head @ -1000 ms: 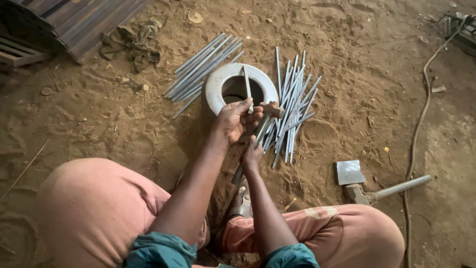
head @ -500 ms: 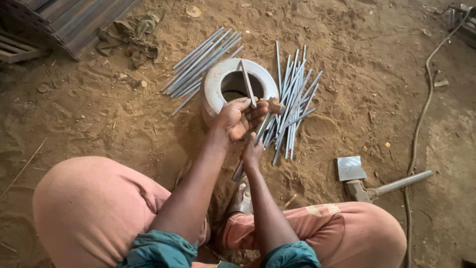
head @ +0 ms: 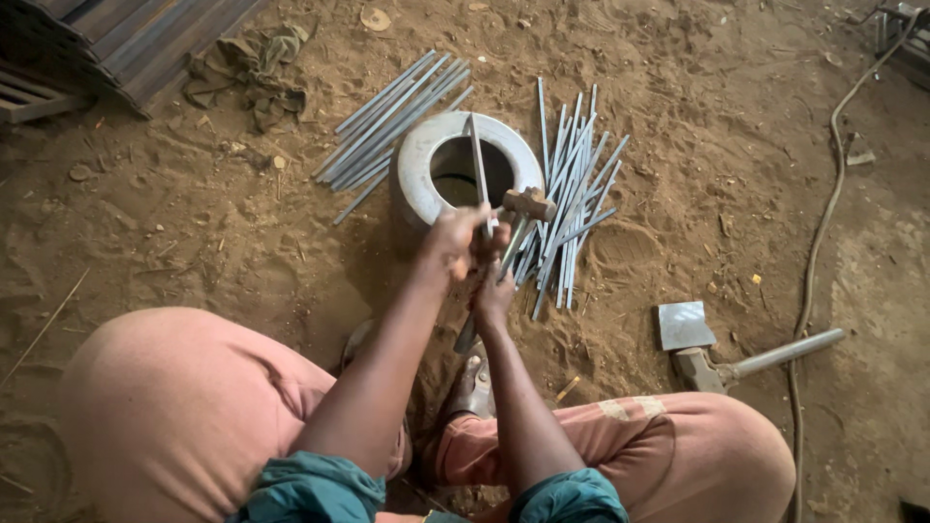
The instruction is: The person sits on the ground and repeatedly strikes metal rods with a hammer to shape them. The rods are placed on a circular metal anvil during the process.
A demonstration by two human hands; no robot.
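Over the ring (head: 418, 174), your left hand (head: 455, 242) grips a rod (head: 477, 160) running toward 12 o'clock. Your right hand (head: 494, 291), clenched on the hammer (head: 528, 203), sits nearer at 6.

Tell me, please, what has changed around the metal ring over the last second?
Little changed. The left hand keeps the thin rod laid across the metal ring; the right hand still grips the small hammer, its head hovering beside the rod. Both rod piles and the big hammer lie unmoved.
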